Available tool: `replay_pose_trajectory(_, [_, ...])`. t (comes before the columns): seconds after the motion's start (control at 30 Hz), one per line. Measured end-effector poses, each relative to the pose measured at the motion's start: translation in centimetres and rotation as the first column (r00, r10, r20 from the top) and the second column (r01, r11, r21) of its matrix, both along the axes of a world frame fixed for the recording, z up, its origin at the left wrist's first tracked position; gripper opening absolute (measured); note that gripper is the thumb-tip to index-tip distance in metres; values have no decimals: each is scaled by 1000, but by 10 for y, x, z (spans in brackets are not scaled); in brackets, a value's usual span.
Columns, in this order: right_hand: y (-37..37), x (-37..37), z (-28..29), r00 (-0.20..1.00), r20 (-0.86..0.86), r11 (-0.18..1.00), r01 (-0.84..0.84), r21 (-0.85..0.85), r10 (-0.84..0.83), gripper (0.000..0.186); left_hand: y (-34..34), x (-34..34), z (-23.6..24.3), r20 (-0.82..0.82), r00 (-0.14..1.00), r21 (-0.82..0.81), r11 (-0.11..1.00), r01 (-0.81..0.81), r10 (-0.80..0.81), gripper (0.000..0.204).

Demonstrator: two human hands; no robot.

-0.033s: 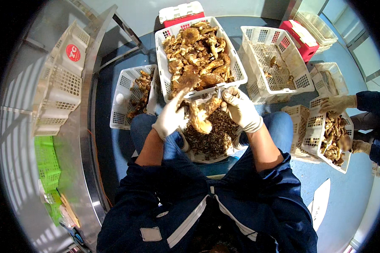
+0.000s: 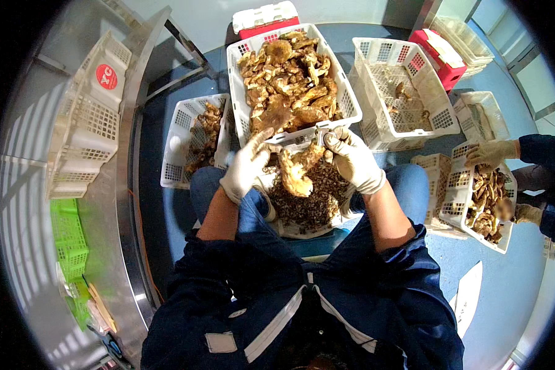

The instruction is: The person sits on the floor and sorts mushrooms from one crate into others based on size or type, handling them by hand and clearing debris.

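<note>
A brown mushroom [image 2: 297, 176] with a pale, thick stem hangs between my gloved hands, above a white container [image 2: 290, 232] of dark, crumbly scraps. The closed fingers of my right hand [image 2: 356, 161] pinch its upper right end. A small greyish thing shows by those fingertips, too small to name. My left hand [image 2: 246, 169] is at the mushroom's left side, fingers apart and holding nothing visible. Just beyond both hands, a white crate [image 2: 353, 111] is heaped with large brown mushrooms [image 2: 290, 80].
A smaller white crate [image 2: 174, 145] with mushrooms stands to the left. At right are a nearly bare crate [image 2: 441, 123] and a red-and-white box [image 2: 441, 58]. A co-worker's gloved hands [image 2: 493, 152] hold another mushroom crate [image 2: 453, 200]. A metal table [image 2: 114, 203] runs along the left.
My left hand has drawn slightly left, away from the mushroom, and its fingers are more spread. My right hand and the mushroom have barely moved.
</note>
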State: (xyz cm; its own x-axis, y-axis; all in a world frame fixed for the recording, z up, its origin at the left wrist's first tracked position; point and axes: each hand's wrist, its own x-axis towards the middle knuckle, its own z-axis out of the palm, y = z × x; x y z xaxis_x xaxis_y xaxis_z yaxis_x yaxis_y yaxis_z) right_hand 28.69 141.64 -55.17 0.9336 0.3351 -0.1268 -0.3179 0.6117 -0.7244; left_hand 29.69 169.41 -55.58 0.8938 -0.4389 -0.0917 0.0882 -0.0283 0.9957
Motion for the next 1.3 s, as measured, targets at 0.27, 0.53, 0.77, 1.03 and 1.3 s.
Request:
replay_pose_trajectory(0.27, [11,-10,-7,965,223,659,79,-748,138,28,-45,3,25,-64,919,528,768,363,-390,52])
replay_pose_trajectory(0.53, [0,-15,-6,962,266,628,171,-759,60,25,-39,-9,-2,-134,979,364,911,194,-155,42])
replay_pose_trajectory(0.77, [16,-32,-2,764,567,253,509,-823,307,24,-35,-8,-1,-59,983,413,893,180,-171,45])
replay_pose_trajectory(1.03, [10,-37,-24,736,616,221,575,-788,281,22,-47,-14,10,51,983,685,722,93,-176,54])
replay_pose_trajectory(1.3, [16,-33,-33,769,577,388,460,-799,274,21,-44,-27,10,181,963,748,663,-2,-200,53])
